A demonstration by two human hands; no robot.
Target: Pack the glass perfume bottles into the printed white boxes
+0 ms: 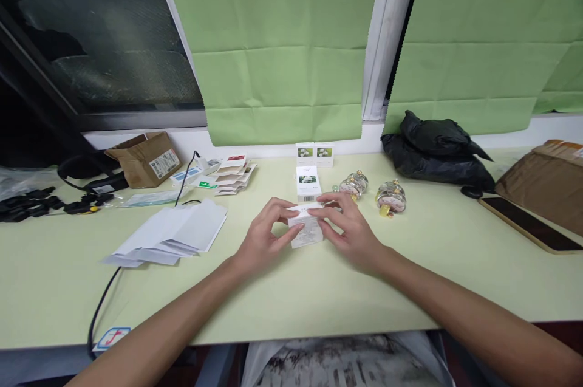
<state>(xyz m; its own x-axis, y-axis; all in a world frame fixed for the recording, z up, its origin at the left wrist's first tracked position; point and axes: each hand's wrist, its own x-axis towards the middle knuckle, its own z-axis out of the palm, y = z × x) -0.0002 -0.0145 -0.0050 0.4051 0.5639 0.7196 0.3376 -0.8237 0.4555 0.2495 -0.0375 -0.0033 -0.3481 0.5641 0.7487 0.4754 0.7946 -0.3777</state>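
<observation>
A small white box (306, 233) with fine print on its near side stands between my two hands above the middle of the table. My left hand (266, 232) grips its left side, thumb on the printed face and fingers at the top edge. From the right, my right hand (350, 230) holds it the same way, fingers bent over the top. Just behind it lies another white box (308, 183) with a flower picture and a barcode. Two more small boxes (323, 155) stand against the wall. Round glass bottles (390, 197) with gold parts sit right of my right hand.
Folded white papers (177, 232) and a stack of flat cartons (234, 175) lie to the left, near a brown cardboard box (148, 159) and a black cable (102, 302). Rightward are a black plastic bag (437, 153), a phone (531, 223) and a brown package (544, 183).
</observation>
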